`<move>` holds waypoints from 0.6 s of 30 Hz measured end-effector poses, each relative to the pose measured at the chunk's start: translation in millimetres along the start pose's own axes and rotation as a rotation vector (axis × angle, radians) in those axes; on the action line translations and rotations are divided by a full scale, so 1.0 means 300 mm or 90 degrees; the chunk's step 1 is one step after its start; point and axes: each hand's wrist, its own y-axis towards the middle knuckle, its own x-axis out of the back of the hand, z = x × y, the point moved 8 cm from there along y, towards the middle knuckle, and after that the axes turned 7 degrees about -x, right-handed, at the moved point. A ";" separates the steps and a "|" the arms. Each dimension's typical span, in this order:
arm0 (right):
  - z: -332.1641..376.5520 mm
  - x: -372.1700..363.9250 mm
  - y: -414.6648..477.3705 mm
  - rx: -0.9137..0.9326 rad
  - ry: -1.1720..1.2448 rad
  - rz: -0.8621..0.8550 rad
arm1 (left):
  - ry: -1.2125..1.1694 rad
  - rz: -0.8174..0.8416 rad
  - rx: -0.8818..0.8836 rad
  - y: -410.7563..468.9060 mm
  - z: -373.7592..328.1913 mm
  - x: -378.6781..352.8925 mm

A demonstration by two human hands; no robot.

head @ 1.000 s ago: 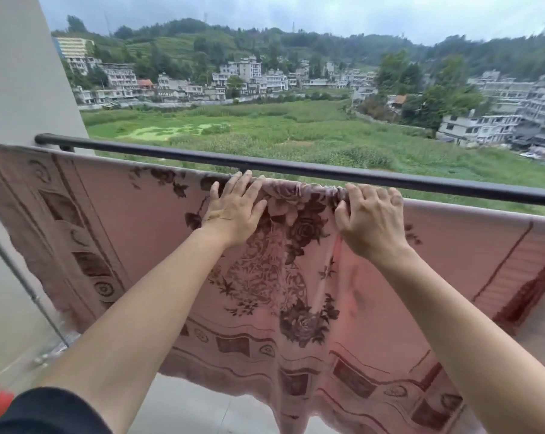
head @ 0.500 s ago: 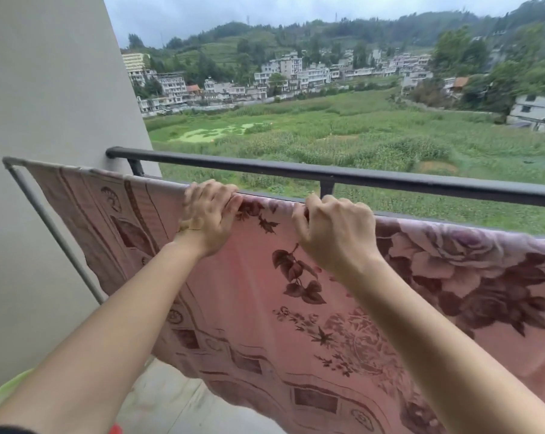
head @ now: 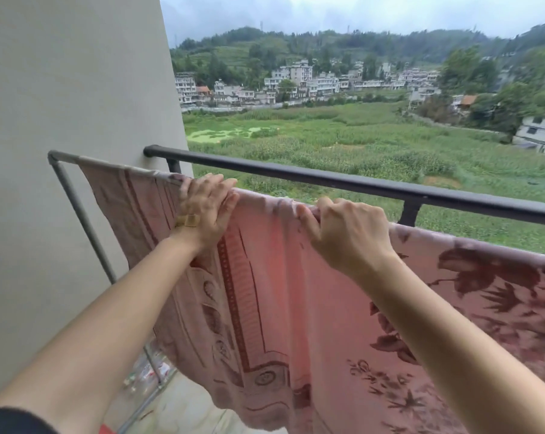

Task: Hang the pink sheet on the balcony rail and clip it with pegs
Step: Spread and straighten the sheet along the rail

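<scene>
Expect soft, limp, slide-prone pink sheet (head: pixel 264 292); grab along top fold. Seeing left hand (head: pixel 207 211) flat on fold, right hand (head: pixel 346 233) curled round it.

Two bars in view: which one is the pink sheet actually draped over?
The pink sheet hangs on the thin grey bar nearest the person, its leg slanting down by the wall. The thicker black balcony rail behind carries no cloth.
</scene>
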 end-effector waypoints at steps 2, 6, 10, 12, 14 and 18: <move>0.106 -0.045 0.050 -0.012 -0.016 -0.001 | -0.004 0.013 -0.010 -0.009 0.132 0.005; 0.329 -0.147 0.171 -0.027 -0.030 0.006 | -0.010 0.070 0.006 -0.015 0.428 -0.003; 0.543 -0.256 0.318 -0.025 0.010 0.073 | -0.108 0.065 0.229 -0.051 0.799 -0.008; 0.648 -0.317 0.397 -0.026 0.038 0.109 | -0.187 0.020 0.368 -0.089 0.988 -0.013; 0.763 -0.377 0.478 -0.019 0.062 0.140 | -0.297 -0.036 0.481 -0.123 1.161 -0.033; 1.004 -0.478 0.613 0.032 0.063 0.171 | -0.540 -0.124 0.606 -0.131 1.397 -0.096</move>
